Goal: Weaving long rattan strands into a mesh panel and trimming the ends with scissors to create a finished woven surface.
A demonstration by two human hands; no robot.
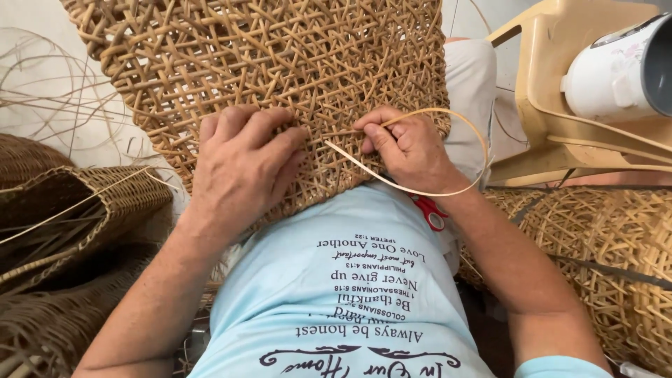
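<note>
While the left hand [241, 164] lies flat, fingers together, on the woven rattan panel [280, 63] — the right hand [409, 150] pinches a loose rattan strip [448, 189].

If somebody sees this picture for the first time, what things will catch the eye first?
First, the large open-weave rattan panel filling the upper middle, resting on the person's lap. The left hand presses flat on its lower edge, while the right hand pinches a thin cane strip that loops out to the right. Red scissors handles peek out below the right wrist.
</note>
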